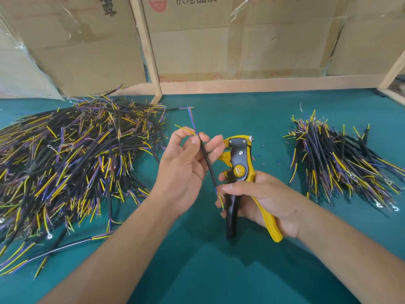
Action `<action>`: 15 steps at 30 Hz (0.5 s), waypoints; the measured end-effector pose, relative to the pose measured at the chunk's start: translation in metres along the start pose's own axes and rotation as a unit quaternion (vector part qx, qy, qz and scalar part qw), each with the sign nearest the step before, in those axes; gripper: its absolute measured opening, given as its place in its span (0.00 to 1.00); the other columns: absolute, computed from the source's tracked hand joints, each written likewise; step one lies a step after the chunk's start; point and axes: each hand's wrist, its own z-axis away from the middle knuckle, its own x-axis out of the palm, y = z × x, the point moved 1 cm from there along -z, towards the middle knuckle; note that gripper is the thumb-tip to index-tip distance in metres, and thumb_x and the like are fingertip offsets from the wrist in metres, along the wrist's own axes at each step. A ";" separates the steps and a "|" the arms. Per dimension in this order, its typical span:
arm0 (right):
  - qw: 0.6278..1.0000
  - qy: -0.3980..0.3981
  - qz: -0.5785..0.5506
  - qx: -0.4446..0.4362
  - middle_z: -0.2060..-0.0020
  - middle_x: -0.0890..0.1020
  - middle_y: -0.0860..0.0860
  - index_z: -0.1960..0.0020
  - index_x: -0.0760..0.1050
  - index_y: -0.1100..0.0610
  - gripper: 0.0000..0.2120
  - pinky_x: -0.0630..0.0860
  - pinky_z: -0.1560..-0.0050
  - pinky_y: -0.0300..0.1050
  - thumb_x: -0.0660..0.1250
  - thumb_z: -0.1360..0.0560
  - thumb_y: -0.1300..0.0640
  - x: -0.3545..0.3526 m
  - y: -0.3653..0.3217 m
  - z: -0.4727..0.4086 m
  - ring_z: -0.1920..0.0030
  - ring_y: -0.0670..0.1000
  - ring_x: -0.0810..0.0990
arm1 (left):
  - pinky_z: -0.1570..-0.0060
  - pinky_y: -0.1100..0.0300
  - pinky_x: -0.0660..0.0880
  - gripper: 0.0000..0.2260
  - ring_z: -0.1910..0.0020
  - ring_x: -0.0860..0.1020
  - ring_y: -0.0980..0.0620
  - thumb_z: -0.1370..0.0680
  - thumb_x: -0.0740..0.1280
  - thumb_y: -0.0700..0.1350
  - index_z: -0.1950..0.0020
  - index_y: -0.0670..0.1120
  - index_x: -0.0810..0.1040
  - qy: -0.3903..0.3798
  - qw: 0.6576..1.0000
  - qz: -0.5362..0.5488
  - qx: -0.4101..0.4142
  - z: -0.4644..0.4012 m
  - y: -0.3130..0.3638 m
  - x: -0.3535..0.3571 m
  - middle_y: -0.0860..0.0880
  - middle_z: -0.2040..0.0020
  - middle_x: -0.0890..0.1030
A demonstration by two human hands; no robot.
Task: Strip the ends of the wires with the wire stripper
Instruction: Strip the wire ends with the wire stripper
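The right hand (260, 198) grips the wire stripper (240, 170) by its handles, head up and away from the person. The left hand (186, 163) pinches 1 black cable (208, 163) near its upper end; its long axis runs diagonally down-right, and its lower frayed end touches the right thumb, just left of the stripper. The unstripped far end likely goes into the jaws next.

Left hand (186, 165) pinches black sheathed cable (208, 163); right hand (263, 198) grips yellow-black wire stripper (240, 170); big wire pile (72, 154) at 9 o'clock.
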 end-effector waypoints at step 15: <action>1.000 -0.004 0.016 -0.008 0.61 0.81 0.58 0.46 0.78 0.61 0.16 0.81 0.59 0.51 0.73 0.33 0.64 -0.002 0.002 -0.001 0.62 0.57 0.83 | 0.49 0.52 0.80 0.08 0.54 0.84 0.45 0.16 0.54 0.33 0.50 0.44 0.68 -0.015 0.989 -0.112 0.099 0.000 0.007 -0.002 0.46 0.56 0.76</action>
